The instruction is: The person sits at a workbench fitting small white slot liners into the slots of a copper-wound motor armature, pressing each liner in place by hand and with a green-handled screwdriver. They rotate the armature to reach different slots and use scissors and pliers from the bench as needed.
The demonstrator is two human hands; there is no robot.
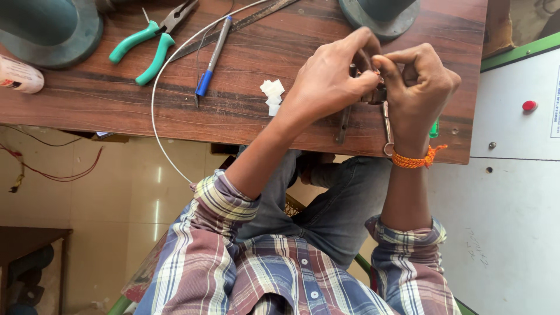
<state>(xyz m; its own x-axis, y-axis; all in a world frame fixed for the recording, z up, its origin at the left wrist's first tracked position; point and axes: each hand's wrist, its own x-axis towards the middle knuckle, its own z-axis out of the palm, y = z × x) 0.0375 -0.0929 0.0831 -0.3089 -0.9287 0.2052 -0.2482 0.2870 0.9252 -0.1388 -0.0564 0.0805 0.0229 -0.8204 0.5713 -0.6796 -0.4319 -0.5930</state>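
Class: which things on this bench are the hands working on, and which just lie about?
In hand: left hand, right hand, small dark metal part.

Lying about: green-handled pliers, blue pen, white wire, white scraps, white bottle.

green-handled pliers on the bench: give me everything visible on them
The pliers lie flat on the dark wooden table, up and left of both hands and touched by neither. Two curved handles wear teal-green sleeves that look like rubber or plastic; they are splayed apart and point down-left. The grey metal jaws point up-right and stand slightly open. A blue-capped pen lies just to their right, and a thin white wire arcs past the lower handle; contact with it cannot be told.
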